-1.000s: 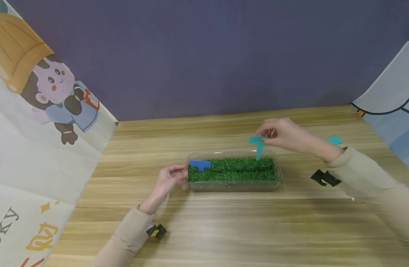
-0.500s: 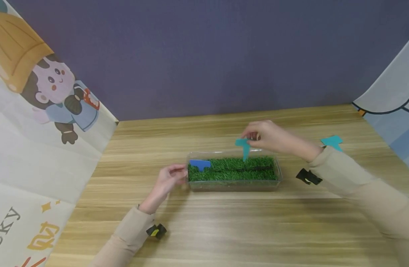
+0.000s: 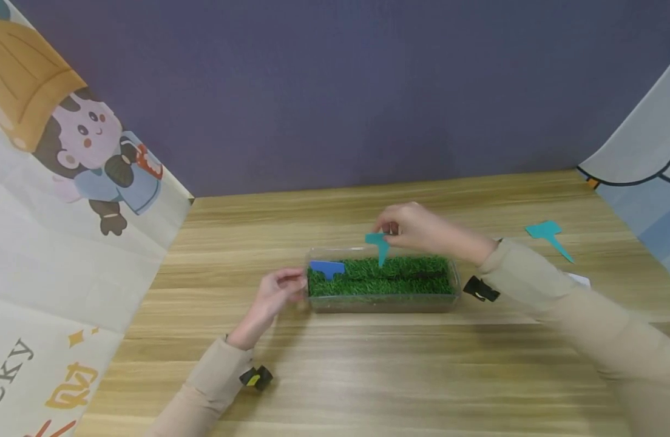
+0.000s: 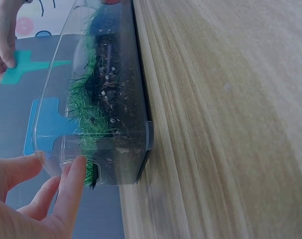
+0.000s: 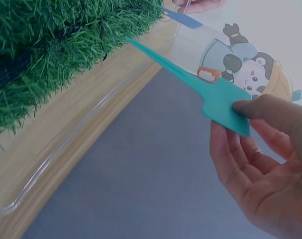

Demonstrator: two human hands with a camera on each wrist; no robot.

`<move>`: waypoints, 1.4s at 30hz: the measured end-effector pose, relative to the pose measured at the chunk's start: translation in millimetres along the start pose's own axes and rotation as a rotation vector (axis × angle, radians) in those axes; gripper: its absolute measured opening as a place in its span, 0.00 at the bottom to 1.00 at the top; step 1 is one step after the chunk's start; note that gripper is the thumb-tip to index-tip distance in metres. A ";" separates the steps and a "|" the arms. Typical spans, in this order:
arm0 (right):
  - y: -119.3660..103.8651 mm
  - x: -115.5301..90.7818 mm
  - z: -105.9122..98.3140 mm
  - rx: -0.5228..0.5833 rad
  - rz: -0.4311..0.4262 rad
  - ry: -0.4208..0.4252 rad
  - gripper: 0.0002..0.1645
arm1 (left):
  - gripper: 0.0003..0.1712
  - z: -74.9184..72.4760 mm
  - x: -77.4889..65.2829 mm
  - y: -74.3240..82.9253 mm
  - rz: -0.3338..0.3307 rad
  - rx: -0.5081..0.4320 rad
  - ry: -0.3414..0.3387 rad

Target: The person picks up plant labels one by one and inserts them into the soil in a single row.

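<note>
Alignment seems underway, lowering due: a teal T-shaped plastic marker (image 3: 377,239) is pinched by the right hand (image 3: 416,228) above the clear plastic box (image 3: 381,304), touched at left by spread fingers of the left hand (image 3: 276,292).

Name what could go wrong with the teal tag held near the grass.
The right hand pinches the teal tag by its broad head, so it might tilt or twist on meeting the grass. The left hand is at just one end of the clear box, so the far end could swing under a push.
</note>
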State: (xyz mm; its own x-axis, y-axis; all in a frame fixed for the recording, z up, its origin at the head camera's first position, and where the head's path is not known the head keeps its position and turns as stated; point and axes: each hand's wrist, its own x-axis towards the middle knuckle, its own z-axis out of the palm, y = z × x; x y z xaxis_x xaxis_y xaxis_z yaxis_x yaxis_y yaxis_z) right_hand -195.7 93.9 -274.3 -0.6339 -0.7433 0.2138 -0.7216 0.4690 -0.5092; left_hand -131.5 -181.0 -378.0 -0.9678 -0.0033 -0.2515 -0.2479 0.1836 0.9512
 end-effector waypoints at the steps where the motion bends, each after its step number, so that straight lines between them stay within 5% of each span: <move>1: -0.8 1.2 1.1 -0.001 0.004 -0.003 0.06 | 0.19 0.1 0.0 0.3 0.001 -0.002 -0.002; 42: -7.4 27.1 40.9 -0.098 0.058 -0.180 0.08 | 0.19 -1.5 -0.3 1.1 -0.011 0.007 -0.008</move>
State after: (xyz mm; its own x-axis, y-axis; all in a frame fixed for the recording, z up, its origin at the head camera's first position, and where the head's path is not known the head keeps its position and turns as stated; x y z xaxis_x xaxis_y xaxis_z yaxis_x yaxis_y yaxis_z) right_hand -196.2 50.7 -298.8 -0.6215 -0.7828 0.0301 -0.7148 0.5509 -0.4307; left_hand -131.5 -182.3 -376.7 -0.9646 0.0024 -0.2635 -0.2583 0.1905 0.9471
